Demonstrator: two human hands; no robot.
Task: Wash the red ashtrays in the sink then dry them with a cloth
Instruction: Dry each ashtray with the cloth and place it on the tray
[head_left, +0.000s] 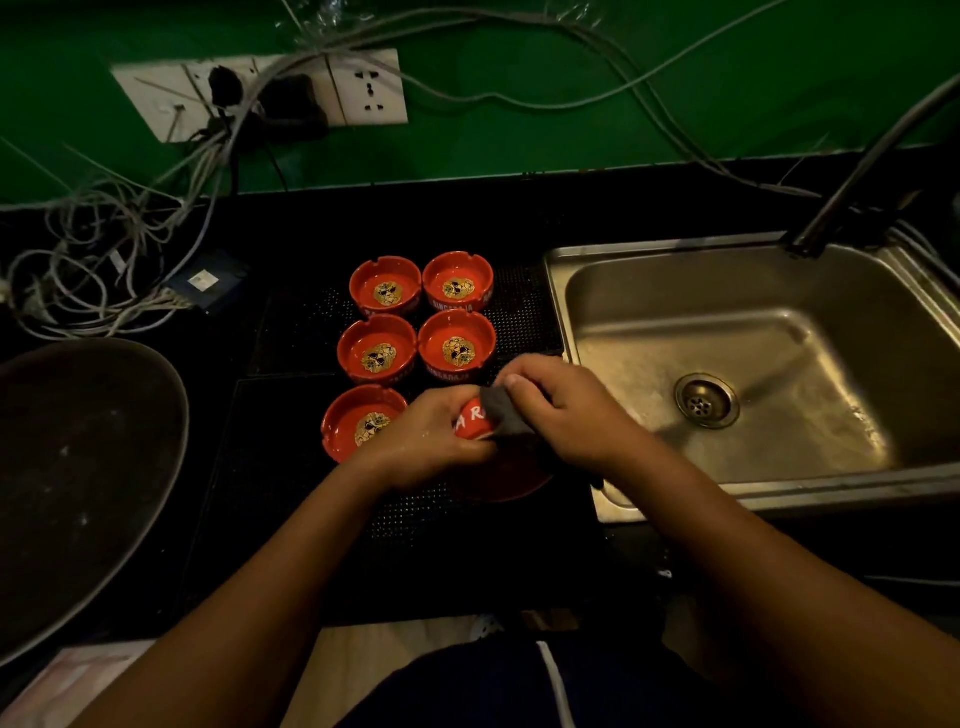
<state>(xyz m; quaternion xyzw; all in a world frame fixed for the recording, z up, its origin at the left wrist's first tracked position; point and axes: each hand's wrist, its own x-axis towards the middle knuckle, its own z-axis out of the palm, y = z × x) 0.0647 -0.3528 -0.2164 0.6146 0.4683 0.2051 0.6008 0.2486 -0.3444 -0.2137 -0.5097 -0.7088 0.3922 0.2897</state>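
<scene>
Black counter (519, 218) runs along the foot of a green wall (571, 62), and the light on my feed is dim and warm. Two black perforated mats lie on it, a back mat (296, 332) and a front mat (291, 519). Five red ashtrays stand upright on them, each with a gold-and-black emblem in its bowl: a back pair (385, 287) (457, 281), a middle pair (377, 349) (456, 345), and a single one (358, 422) at the front mat's back left. I see the left hand (426, 447) curled round a sixth ashtray (472, 422), tipped on its side with white lettering towards me, above the front mat and near the sink's left rim. The right hand (566, 410) has its fingers bent over a grey cloth (498, 408), pressing it to that ashtray. Below the wrists a red rounded piece (501, 480) lies on the mat, mostly hidden; I cannot tell what it is. A stainless steel sink (558, 291) fills the counter's right end, with a round drain (706, 400) in its basin and a dark faucet (862, 166) slanting up from its back rim. A white socket panel (363, 88) sits on the wall, tangled cables (104, 249) spill over the counter's back left, and a dark oval tray (78, 467) rests at the left edge.
</scene>
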